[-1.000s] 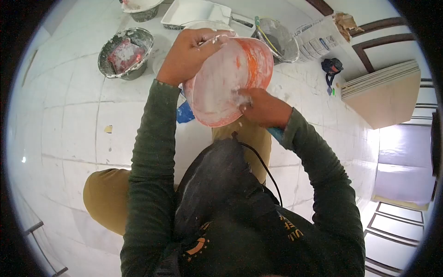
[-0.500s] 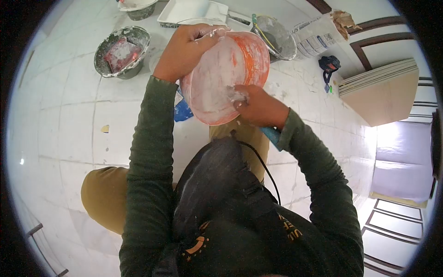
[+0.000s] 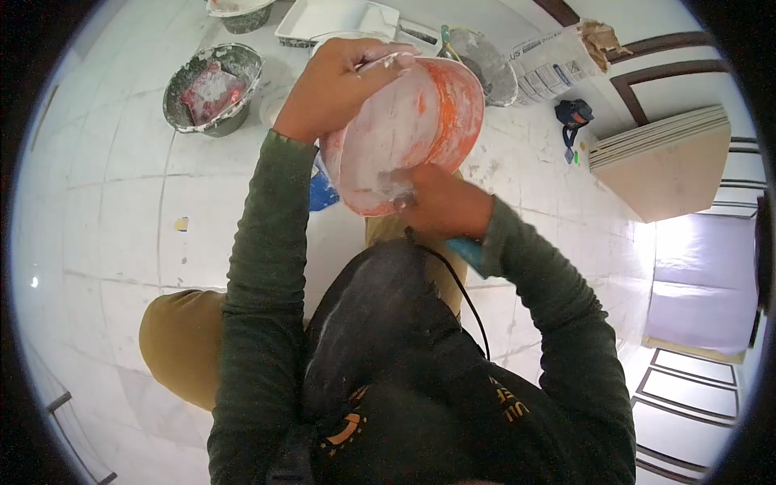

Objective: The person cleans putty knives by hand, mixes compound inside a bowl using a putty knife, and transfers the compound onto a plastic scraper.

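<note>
My left hand grips the upper left rim of an orange-red bowl smeared with white paste. The bowl is tilted so that its inside faces me. My right hand is closed at the lower part of the bowl's inside, its fingertips white with paste; what it pinches there is too small and blurred to name. A teal object shows below my right hand, partly hidden by the wrist. Behind the bowl's lower left edge is a blue item.
A dark bucket with a red, white-smeared thing inside stands at upper left. Beyond are a white tray, another bucket and a printed bag. Stacked boards lean at right. A black strapped item lies nearby.
My right hand has moved down and slightly left across the bowl's inside. The bowl has shifted and tilted a little in my left hand, which keeps its hold.
</note>
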A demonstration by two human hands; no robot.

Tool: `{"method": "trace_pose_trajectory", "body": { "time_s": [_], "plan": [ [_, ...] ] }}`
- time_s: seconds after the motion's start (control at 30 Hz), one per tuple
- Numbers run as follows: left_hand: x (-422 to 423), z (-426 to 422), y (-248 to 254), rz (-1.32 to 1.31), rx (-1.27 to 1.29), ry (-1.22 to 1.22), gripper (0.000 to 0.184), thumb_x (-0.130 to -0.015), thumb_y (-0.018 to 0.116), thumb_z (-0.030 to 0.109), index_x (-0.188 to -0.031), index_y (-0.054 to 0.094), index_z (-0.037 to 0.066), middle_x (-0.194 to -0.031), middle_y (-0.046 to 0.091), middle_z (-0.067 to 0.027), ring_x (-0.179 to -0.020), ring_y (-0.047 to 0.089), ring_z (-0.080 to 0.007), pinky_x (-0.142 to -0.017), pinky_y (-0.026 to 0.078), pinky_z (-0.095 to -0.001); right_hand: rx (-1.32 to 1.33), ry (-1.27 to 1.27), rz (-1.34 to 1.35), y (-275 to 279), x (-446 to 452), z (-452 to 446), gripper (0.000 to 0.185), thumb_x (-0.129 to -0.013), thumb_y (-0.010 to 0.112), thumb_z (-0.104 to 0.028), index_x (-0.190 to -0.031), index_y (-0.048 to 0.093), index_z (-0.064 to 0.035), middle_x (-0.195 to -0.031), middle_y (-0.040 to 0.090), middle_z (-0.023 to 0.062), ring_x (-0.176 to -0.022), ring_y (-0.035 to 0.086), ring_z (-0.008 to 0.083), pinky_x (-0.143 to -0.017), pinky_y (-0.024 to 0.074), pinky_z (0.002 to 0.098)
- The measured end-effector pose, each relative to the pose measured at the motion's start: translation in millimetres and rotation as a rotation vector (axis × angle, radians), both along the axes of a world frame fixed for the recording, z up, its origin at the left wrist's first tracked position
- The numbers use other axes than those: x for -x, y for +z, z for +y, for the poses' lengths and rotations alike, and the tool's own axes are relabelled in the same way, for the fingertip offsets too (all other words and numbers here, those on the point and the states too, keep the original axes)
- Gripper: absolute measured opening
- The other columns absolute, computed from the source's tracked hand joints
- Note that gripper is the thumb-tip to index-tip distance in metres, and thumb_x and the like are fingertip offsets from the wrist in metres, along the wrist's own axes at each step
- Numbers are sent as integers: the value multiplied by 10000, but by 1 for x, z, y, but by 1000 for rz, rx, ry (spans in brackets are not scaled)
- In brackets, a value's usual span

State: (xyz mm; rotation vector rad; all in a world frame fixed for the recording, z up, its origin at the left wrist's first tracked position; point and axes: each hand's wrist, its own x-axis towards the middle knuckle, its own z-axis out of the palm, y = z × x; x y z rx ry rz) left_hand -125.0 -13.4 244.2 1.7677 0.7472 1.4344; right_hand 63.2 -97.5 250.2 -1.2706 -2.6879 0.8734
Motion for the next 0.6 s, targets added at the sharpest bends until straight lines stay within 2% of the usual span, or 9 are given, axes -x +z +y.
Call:
{"method": "trace_pose_trajectory", "body": {
  "time_s": [0.03, 0.1, 0.13, 0.2, 0.3, 0.33, 0.43, 0.53, 0.6],
  "plan": [
    [0, 2, 4, 17, 3, -12, 310, -837, 596, 275, -983, 666, 10, -828, 674, -135, -726, 614, -169, -685, 471, -297, -7, -30, 8, 12, 3, 3, 286, -752, 537, -123, -985, 634, 11, -905, 635, 200, -853, 603, 374, -817, 474, 422],
    [0, -2, 8, 87, -16, -11, 316, -867, 558, 246, -1039, 643, -5, -887, 670, -100, -791, 578, -121, -735, 465, -282, -21, -87, 19, 39, 6, 21, 274, -759, 531, -126, -972, 638, 9, -902, 632, 207, -852, 597, 385, -822, 469, 427],
    [-2, -4, 10, 119, -23, -14, 320, -881, 539, 231, -1067, 631, -13, -916, 667, -82, -823, 561, -97, -759, 462, -275, -134, -13, 36, 50, 10, 36, 276, -767, 528, -132, -981, 637, 4, -914, 630, 210, -859, 596, 386, -825, 468, 425],
    [-5, -5, 10, 50, 55, -1, 301, -853, 567, 254, -1000, 658, 8, -851, 668, -130, -747, 603, -163, -713, 470, -294, -360, 126, 66, 62, 16, 61, 281, -784, 521, -144, -1000, 637, -8, -937, 627, 215, -873, 596, 387, -831, 466, 422],
    [-8, -5, -7, 3, 83, 71, 298, -835, 580, 270, -966, 670, 17, -806, 665, -155, -696, 623, -205, -684, 474, -305, -87, -26, 1, 25, 14, 40, 309, -796, 515, -162, -1030, 614, 13, -942, 620, 227, -874, 602, 379, -819, 473, 419],
    [-5, -2, -12, -3, 70, 115, 302, -834, 579, 272, -966, 669, 16, -800, 664, -155, -689, 623, -210, -682, 474, -305, -275, 5, 7, -8, 0, 26, 380, -795, 533, -125, -1161, 562, -26, -955, 630, 191, -856, 597, 357, -797, 466, 391],
    [1, 2, -14, 7, 52, 109, 323, -825, 592, 295, -961, 667, 13, -789, 659, -158, -680, 622, -219, -673, 475, -308, 139, -122, 23, -18, -2, 3, 402, -790, 556, -128, -1174, 547, -9, -1014, 605, 221, -929, 577, 356, -848, 442, 404],
    [-2, -2, -6, 34, 48, 99, 338, -821, 596, 317, -959, 667, 17, -773, 651, -165, -669, 618, -225, -665, 475, -317, 57, -60, -89, -11, 7, -10, 407, -780, 570, -118, -1161, 543, 22, -1004, 597, 247, -912, 585, 355, -848, 440, 409],
    [-3, 1, -2, 33, 31, 85, 344, -821, 594, 326, -962, 668, 21, -774, 650, -169, -677, 621, -236, -672, 477, -327, 18, 79, -33, 2, 0, -4, 399, -780, 565, -115, -1156, 542, 19, -978, 602, 243, -871, 589, 364, -822, 450, 412]
  ]
}}
